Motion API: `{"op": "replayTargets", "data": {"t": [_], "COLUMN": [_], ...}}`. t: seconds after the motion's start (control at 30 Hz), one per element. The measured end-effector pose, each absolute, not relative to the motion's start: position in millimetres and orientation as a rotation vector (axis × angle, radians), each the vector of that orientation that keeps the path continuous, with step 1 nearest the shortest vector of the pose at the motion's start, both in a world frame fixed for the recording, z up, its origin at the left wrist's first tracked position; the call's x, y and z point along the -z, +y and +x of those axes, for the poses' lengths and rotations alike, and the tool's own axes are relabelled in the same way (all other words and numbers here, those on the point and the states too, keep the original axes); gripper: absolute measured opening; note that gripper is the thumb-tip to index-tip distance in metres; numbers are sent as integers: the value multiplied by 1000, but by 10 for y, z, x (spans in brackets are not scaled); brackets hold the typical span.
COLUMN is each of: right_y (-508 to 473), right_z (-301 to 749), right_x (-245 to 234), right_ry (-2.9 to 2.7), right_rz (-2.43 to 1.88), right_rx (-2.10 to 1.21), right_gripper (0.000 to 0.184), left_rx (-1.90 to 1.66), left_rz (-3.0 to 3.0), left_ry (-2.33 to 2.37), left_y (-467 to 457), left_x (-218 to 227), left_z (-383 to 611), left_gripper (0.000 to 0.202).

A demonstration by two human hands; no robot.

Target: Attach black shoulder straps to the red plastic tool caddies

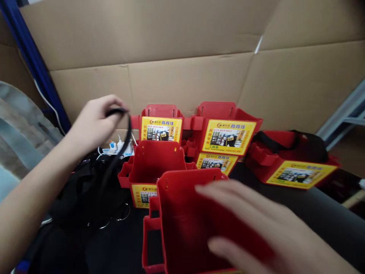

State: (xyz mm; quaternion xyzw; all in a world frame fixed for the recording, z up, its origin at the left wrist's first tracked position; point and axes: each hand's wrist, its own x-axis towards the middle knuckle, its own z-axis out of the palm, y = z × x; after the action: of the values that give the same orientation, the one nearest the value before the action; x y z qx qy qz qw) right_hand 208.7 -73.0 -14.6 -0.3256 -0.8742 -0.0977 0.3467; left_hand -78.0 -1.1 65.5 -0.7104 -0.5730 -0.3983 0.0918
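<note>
My left hand [98,120] is raised at the left, its fingers closed on a black strap [127,140] that hangs down toward a dark heap of black straps [76,194]. Directly in front of me is a red plastic tool box [179,213], with slots in its tall back panel and small side compartments. Over its open top is my right hand [256,217], blurred, with fingers stretched out and the thumb apart. Whether it touches the box, I cannot tell. Metal rings [124,212] lie near the strap heap.
Behind stand more red boxes with yellow labels [228,137], some stacked. One at the right [299,171] has a black strap across it. A white power strip [124,147] with plugs sits at the left. Cardboard [185,87] walls the back; a blue post [37,61] rises at left.
</note>
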Motion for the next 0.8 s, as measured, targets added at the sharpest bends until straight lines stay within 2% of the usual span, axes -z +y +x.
{"op": "replayTargets", "data": {"t": [0.1, 0.2, 0.23, 0.33, 0.4, 0.5, 0.57, 0.63, 0.7, 0.8], "right_y": [-324, 154, 282, 509, 562, 607, 647, 672, 640, 455], "right_z": [1768, 1660, 1699, 1979, 2202, 2447, 2542, 2603, 2628, 2546], "right_x": [-234, -449, -494, -588, -620, -604, -553, -492, -444, -396], "right_ry": [-2121, -2190, -2170, -1729, -1352, -1106, -1132, -1274, -1499, -1870], "right_rz": [-963, -908, -920, -984, -924, -830, -862, -954, -1085, -1154], "right_rx": [-30, -220, -280, -528, -676, -798, -827, -704, -346, 153], "right_gripper": [60, 36, 34, 24, 15, 11, 13, 17, 28, 64], "left_rx": [849, 635, 623, 732, 877, 1033, 1060, 1059, 1082, 978], "left_rz": [-2442, -2505, -2510, -2641, -2812, -3177, -3426, -3464, -3217, -2877], "left_ry": [-1485, -1447, -1453, -1501, -1563, -1568, -1451, -1405, -1478, -1551], "left_y": [-90, -66, -35, 68, 95, 50, 9, 9, 65, 215], "left_x": [-787, -806, -799, -734, -645, -487, -421, -406, -423, -445], "left_z": [-168, 139, 155, 64, 19, 109, 216, 283, 289, 263], "left_gripper": [28, 23, 20, 20, 32, 51, 40, 27, 26, 32]}}
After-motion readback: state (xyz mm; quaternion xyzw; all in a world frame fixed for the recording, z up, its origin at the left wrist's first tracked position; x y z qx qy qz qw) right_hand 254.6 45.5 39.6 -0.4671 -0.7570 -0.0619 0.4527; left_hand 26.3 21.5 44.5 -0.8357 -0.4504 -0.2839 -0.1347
